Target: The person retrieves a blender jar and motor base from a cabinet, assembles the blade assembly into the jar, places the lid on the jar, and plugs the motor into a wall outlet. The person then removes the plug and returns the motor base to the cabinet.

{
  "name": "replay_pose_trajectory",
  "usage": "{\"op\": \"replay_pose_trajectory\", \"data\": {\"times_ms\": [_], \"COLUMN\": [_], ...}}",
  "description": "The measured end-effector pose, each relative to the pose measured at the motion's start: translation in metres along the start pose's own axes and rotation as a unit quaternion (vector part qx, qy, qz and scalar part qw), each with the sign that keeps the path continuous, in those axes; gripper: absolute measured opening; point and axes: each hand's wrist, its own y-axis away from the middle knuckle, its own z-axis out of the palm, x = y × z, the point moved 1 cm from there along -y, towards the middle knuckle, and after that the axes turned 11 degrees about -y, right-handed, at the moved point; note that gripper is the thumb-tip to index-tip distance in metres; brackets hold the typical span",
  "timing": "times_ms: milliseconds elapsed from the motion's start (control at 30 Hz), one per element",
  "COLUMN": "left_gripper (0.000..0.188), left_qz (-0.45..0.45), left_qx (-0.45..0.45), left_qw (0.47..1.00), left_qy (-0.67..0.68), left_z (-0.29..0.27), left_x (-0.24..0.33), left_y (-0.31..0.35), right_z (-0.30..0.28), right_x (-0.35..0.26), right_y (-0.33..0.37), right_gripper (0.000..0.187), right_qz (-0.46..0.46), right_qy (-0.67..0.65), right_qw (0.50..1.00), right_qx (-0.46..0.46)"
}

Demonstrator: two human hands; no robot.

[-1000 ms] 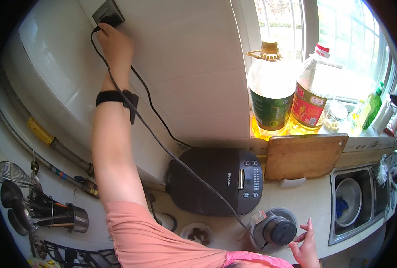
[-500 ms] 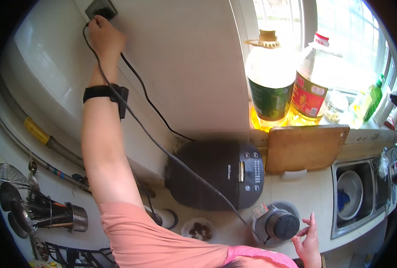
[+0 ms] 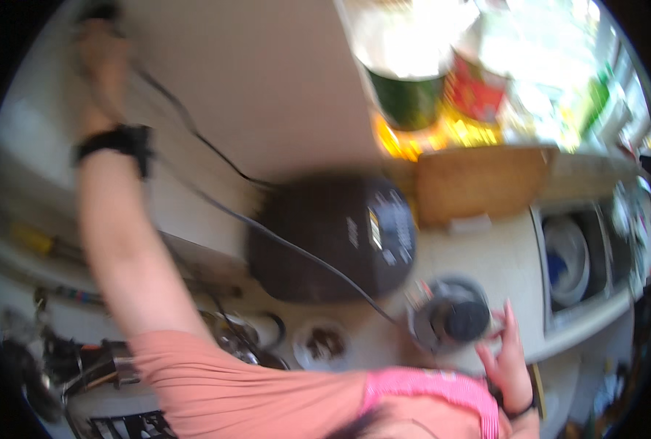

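At the upper left, my left arm reaches up the pale wall, and my left hand point(image 3: 104, 58) is closed around a black plug point(image 3: 100, 13) at the wall socket; motion blurs the fingers. From there a dark power cord point(image 3: 296, 252) slants down across the rice cooker point(image 3: 318, 241) to a grey countertop appliance point(image 3: 446, 318) with a dark round top. Close against this appliance's right side is my right hand point(image 3: 507, 355), its fingers apart and gripping nothing. Whether its fingertips touch the appliance I cannot tell.
A plate with brown pieces point(image 3: 321, 344) sits left of the appliance. A wooden cutting board point(image 3: 479, 184) leans before large oil bottles point(image 3: 409, 95) by the window. Right of the counter is a sink point(image 3: 556, 314) holding a white basin point(image 3: 575, 256). Utensils point(image 3: 84, 366) hang at lower left.
The whole view has shifted, so the cooker, board and bottles appear higher and farther left. My left hand remains at the socket; my right hand stays beside the appliance.
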Motion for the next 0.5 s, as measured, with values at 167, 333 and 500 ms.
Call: {"op": "replay_pose_trajectory", "data": {"times_ms": [167,333,500], "left_gripper": [0.066,0.066,0.062], "left_qz": [-0.217,-0.224,-0.25], "left_qx": [0.039,0.031,0.095], "left_qw": [0.774,0.749,0.821], "left_qy": [0.594,0.623,0.505], "left_z": [-0.028,-0.03,-0.022], "left_x": [0.003,-0.003,0.007], "left_y": [0.019,0.022,0.011], "right_z": [-0.002,-0.008,-0.001], "right_x": [0.0,-0.001,0.005], "right_y": [0.002,0.006,0.001], "right_gripper": [0.09,0.09,0.099], "right_qz": [-0.008,0.006,-0.006], "right_qy": [0.007,-0.025,-0.04], "right_qw": [1.0,0.999,0.998], "right_qx": [0.025,0.031,0.053]}}
